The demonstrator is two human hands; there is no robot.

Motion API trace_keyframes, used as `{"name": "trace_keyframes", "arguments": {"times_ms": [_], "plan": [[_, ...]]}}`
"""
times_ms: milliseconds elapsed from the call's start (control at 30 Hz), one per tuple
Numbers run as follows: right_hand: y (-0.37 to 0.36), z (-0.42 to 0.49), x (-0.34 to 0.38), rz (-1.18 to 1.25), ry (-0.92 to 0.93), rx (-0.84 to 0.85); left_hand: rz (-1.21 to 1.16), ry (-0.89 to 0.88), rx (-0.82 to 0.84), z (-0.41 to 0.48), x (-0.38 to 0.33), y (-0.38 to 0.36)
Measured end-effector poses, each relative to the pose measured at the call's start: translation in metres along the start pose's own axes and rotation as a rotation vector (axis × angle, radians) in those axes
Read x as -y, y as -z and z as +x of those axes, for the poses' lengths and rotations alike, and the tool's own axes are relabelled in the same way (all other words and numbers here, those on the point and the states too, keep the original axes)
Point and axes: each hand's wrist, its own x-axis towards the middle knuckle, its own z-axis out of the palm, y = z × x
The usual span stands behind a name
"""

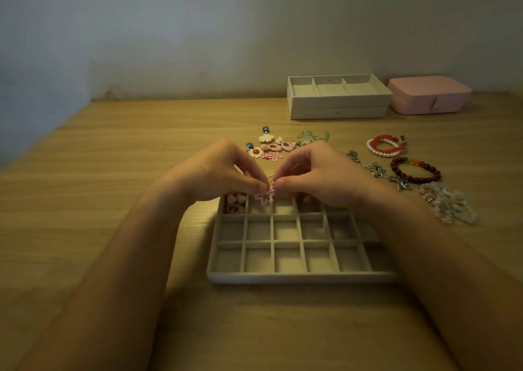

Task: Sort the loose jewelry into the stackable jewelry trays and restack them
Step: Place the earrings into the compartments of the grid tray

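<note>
- Pink flower earring [265, 196]: left hand [209, 172] and right hand [317, 172] both pinch it, hanging just below them over the tray [300, 277].
- Early, I judge: only one cell [247, 206], under the left hand, filled.
- Remaining: earrings [270, 147] beyond the hands, bracelets [414, 169] right of them, restacking.

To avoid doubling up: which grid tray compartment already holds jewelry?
The far-left corner compartment: it holds cream hearts and a pink piece; the other visible ones look empty.

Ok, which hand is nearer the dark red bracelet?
Right. The right hand is left of the dark red bracelet; the left hand farther left. Both pinch the pink flower earring.
</note>
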Motion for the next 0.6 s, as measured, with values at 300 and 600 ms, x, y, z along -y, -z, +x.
{"name": "trace_keyframes", "arguments": {"times_ms": [300, 600], "plan": [[-0.014, 0.009, 0.000, -0.225, 0.053, -0.018, 0.260, 0.083, -0.009, 0.006, 0.009, -0.002], [-0.024, 0.018, 0.010, -0.378, -0.004, -0.038, 0.417, 0.053, 0.049, 0.009, 0.010, -0.006]]}}
